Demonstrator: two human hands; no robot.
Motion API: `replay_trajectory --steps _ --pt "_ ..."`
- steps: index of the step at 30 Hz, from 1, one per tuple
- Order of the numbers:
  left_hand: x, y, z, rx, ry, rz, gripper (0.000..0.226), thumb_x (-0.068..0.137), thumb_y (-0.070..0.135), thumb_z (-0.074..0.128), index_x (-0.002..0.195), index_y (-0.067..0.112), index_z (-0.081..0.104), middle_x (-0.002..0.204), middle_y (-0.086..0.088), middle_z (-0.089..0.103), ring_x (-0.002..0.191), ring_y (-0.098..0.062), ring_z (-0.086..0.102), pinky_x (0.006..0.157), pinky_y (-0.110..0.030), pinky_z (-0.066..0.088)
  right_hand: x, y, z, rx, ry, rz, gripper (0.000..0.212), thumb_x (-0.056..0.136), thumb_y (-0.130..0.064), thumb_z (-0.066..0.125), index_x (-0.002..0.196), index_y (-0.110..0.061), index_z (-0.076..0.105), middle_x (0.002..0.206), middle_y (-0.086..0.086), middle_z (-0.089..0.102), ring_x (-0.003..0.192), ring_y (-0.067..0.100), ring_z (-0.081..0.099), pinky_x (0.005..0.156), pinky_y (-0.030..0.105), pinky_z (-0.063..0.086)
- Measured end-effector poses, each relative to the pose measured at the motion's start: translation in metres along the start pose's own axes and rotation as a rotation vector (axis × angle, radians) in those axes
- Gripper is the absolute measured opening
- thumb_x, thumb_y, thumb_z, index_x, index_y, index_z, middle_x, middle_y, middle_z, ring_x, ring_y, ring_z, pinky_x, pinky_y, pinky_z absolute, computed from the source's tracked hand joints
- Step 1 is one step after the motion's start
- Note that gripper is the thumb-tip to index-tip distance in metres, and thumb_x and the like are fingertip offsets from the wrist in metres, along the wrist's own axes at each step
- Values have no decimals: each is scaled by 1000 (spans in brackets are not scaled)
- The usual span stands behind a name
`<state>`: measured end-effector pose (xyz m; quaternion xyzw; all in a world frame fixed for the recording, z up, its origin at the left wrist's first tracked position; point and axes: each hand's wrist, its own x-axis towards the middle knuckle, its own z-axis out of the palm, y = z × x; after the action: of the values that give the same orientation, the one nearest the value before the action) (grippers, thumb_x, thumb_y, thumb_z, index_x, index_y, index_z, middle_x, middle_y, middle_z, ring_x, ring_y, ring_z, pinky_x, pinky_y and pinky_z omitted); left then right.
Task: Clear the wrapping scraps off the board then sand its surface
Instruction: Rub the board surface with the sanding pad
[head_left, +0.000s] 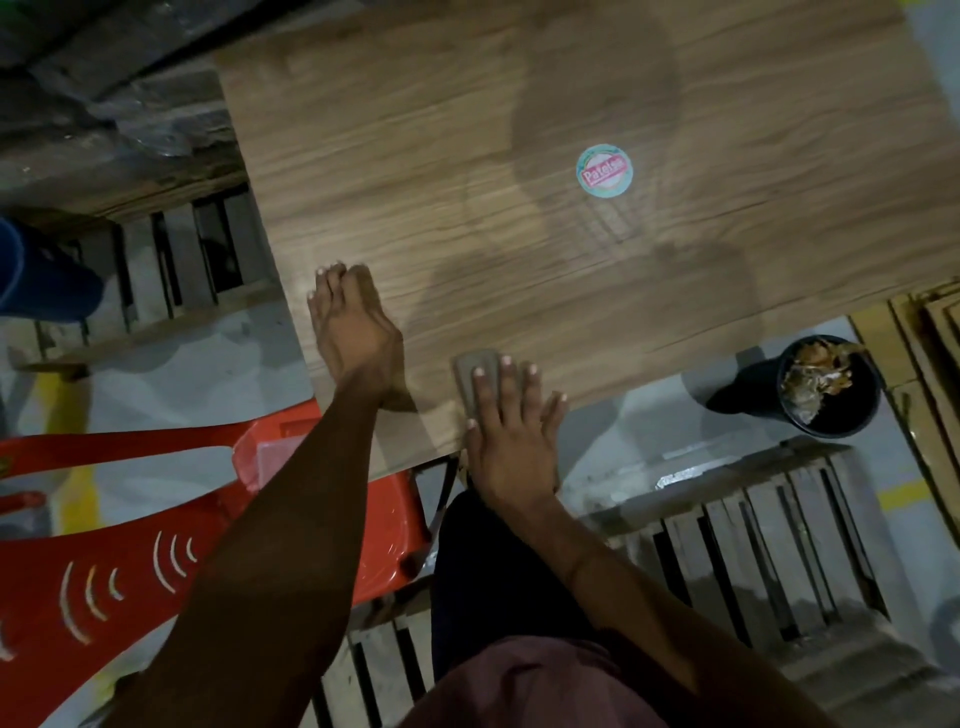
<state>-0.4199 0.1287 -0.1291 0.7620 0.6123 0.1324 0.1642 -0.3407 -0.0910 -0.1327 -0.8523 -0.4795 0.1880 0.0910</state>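
A large wood-grain board fills the upper middle of the view, with a round teal and pink sticker on it. My left hand lies flat near the board's left edge, fingers straight and together. My right hand presses with straight fingers on a grey piece of sandpaper at the board's near edge. No wrapping scraps show on the board.
A red plastic chair stands at the lower left. A black bucket full of scraps sits on the floor at the right. Wooden pallets lie under and around the board. Flat cardboard is stacked at the far right.
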Motion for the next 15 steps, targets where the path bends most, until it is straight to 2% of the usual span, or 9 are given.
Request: replay_trajectory --steps 3,6,9,12,15 --pt "11 10 -4 156 -3 -24 61 79 23 36 137 9 50 141 -16 51 137 -35 41 119 -44 28 1 6 -1 -44 -5 -89 65 106 -43 31 166 -24 13 174 8 7 159 37 5 122 70 11" --pt "13 11 -4 220 -6 -15 58 79 27 41 134 12 49 133 -15 52 128 -34 44 111 -44 32 13 29 -11 -68 45 -31 63 107 -43 25 166 -23 15 173 9 7 159 37 6 123 67 9" --pt "12 11 -4 187 5 -11 61 79 26 38 137 10 49 140 -15 51 133 -34 43 117 -44 29 32 45 -20 -56 82 99 62 107 -43 21 166 -24 11 173 10 5 159 38 3 124 66 2" --pt "14 13 -6 82 11 -50 67 83 21 41 148 11 42 158 -11 41 150 -35 28 127 -45 16 39 28 -18 -15 82 166 63 108 -43 23 165 -24 9 173 13 5 158 42 2 123 68 5" --pt "14 15 -8 5 2 -99 67 88 21 37 154 12 37 166 -10 31 158 -34 14 129 -46 10 35 -1 -10 -39 22 9 64 107 -43 26 166 -23 10 173 12 3 159 41 1 123 69 7"
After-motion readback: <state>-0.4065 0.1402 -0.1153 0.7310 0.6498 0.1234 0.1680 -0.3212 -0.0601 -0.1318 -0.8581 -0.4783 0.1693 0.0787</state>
